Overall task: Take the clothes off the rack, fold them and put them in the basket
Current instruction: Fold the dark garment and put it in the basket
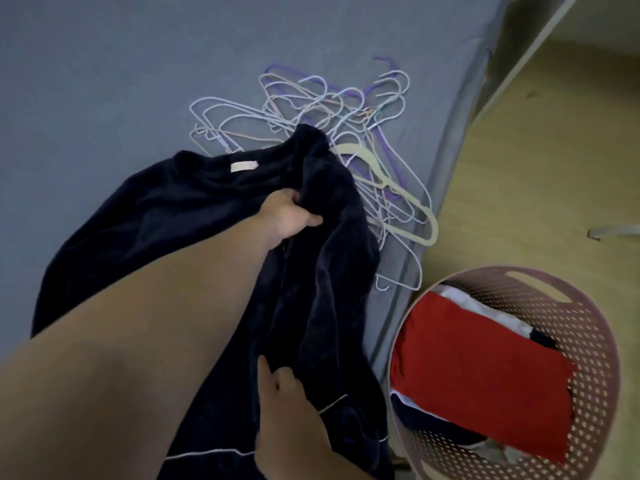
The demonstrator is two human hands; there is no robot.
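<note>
Right hand [291, 410] flat on navy top [166, 216]; left hand [289, 216] beyond, grasping its bunched fabric.

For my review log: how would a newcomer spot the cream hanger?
On the grey bed, find the hanger pile by its right edge. The cream hanger lies on the pile's right side, the only thick one among thin wire ones.

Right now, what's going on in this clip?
A person is folding a navy top on the grey bed. The left hand grips a fold of it near the collar; the right hand rests on it lower down. Empty hangers lie beside it, and the pink basket on the floor holds a folded red garment.
</note>
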